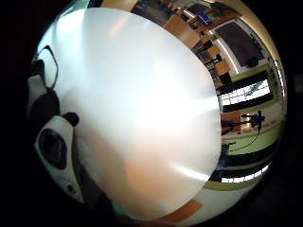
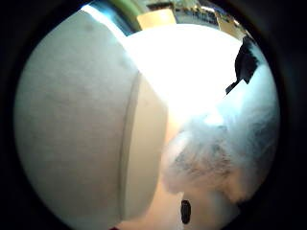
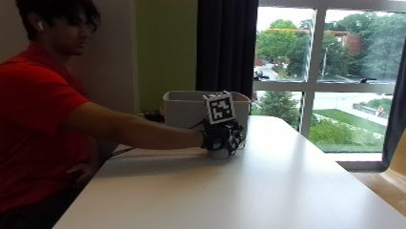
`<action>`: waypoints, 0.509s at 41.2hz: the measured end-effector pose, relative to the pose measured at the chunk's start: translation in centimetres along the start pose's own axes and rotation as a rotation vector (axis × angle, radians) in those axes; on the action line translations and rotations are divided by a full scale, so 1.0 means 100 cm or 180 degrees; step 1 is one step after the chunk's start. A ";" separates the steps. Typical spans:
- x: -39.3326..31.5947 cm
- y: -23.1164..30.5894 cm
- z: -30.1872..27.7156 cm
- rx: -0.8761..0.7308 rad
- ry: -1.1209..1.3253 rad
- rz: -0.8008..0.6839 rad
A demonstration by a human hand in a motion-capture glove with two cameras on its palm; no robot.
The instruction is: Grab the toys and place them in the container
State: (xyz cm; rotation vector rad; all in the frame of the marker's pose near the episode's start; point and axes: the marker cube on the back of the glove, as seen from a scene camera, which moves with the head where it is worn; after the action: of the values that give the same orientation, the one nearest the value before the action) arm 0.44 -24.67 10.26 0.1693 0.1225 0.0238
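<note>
White table (image 3: pixel 285 191), mid-frame: gloved right hand (image 3: pixel 222 136) with fingers curled round fluffy black-and-white toy (image 3: pixel 220 153), just in front of grey container (image 3: pixel 184 107); best to lift above rim before letting go.

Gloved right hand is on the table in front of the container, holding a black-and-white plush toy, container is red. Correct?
Not quite: the container is light grey, not red, as the outside view shows. The rest stands: the gloved right hand is on the table in front of it, holding the black-and-white plush toy.
</note>
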 end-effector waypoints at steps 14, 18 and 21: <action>0.002 -0.020 -0.020 0.0135 -0.0123 -0.0049; 0.004 -0.018 -0.047 0.0224 -0.0085 -0.0123; 0.002 -0.019 -0.078 0.0324 -0.0105 -0.0179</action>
State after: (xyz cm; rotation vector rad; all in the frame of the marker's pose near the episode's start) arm -0.29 -25.20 2.25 0.2676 0.0956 -0.0413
